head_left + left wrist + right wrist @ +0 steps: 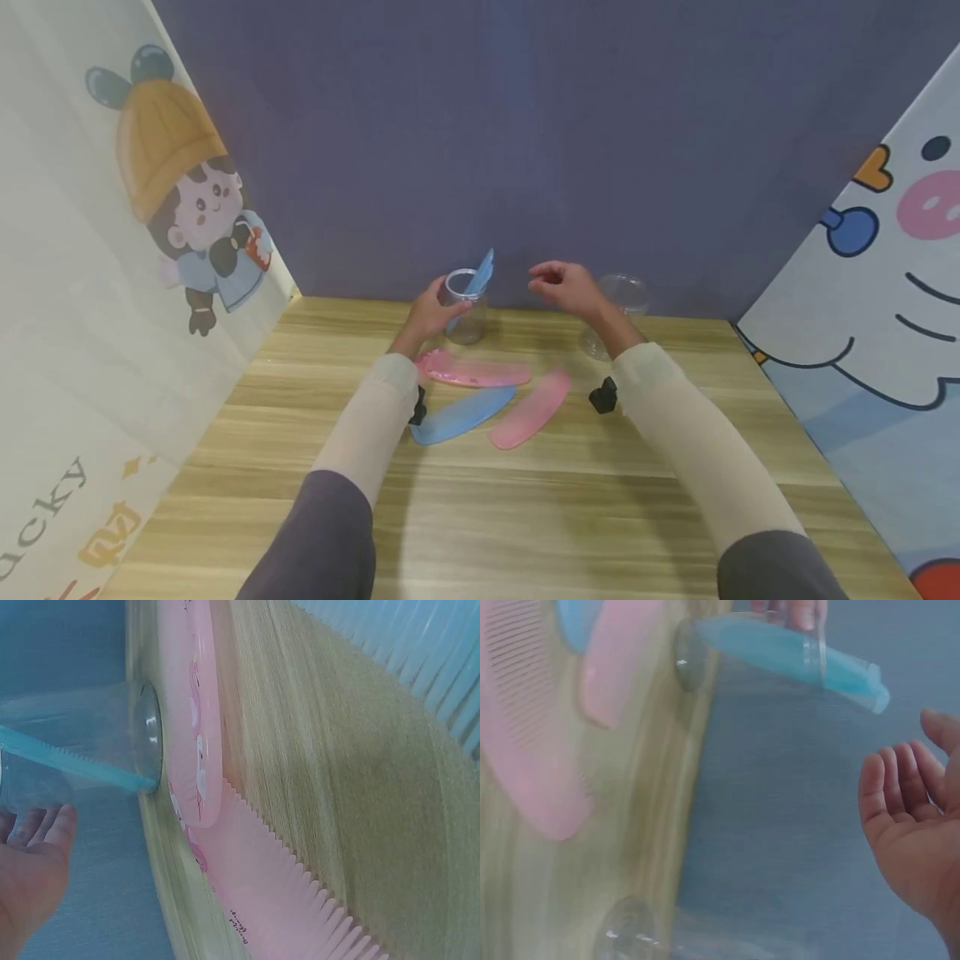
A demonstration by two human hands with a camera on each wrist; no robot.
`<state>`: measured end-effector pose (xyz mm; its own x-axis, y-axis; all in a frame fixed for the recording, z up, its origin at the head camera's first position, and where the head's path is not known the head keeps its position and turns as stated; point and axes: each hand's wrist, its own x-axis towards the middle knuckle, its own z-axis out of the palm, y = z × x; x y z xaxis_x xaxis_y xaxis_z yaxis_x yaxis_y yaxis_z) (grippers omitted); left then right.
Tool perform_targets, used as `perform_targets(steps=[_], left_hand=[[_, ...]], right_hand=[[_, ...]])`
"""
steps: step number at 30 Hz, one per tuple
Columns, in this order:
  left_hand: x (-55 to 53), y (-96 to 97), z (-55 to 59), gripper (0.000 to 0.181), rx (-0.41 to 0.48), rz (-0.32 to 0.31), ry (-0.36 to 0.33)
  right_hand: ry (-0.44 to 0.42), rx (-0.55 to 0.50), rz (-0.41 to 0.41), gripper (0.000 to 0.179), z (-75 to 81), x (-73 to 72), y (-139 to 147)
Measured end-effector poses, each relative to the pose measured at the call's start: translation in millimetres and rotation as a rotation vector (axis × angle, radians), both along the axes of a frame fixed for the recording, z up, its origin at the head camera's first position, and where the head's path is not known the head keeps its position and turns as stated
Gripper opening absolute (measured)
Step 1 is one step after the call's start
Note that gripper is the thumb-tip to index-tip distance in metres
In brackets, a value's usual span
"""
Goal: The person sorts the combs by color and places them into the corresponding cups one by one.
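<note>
Dark blue-gray fabric-like backing (480,150) rises behind a wood-grain table (540,525), with cartoon-printed panels on both sides, as we work at the far edge. Our left hand (433,312) grips a clear jar (467,331), thumb across the near side, while a blue comb (481,274) leans inside it, one end standing clear of the rim. Our right hand (568,286) hangs to the right of the jar, fingers loosely bent, thumb apart, holding nothing. Behind our right forearm stands a second clear jar (628,293).

We judge the leaning comb the likeliest trouble: its protruding end puts weight up high, so a loosened left hand or a knock at the rim could tip the light-looking jar. A low sweep of the right forearm could also topple the second jar, whose transparency makes it easy to miss.

Both jars look like thin, smooth plastic, round at the mouth. Nearer us lie a flamingo-printed pink comb (483,374), a curved blue comb on the table (465,415) and a slanting pink comb (529,412), all flat and slightly translucent, with tapered, rounded ends; close up, fine ridged teeth show along their edges.
</note>
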<state>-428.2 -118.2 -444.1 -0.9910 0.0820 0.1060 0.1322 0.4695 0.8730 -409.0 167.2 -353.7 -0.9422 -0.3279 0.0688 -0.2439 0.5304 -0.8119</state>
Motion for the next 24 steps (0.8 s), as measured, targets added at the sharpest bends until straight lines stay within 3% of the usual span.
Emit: perform_targets(steps=[5, 14, 24], left_hand=[[2.1, 1.0, 1.7, 0.088, 0.002, 0.007, -0.014], [3.2, 2.0, 0.4, 0.088, 0.016, 0.008, -0.015], [0.8, 0.7, -2.6, 0.089, 0.025, 0.015, -0.012]], right_hand=[[-0.056, 0.053, 0.076, 0.032, -19.6, 6.7, 5.5], [-0.063, 0.053, 0.205, 0.025, -47.0, 21.3, 3.2], [0.031, 0.2, 0.347, 0.026, -77.8, 37.0, -6.5]])
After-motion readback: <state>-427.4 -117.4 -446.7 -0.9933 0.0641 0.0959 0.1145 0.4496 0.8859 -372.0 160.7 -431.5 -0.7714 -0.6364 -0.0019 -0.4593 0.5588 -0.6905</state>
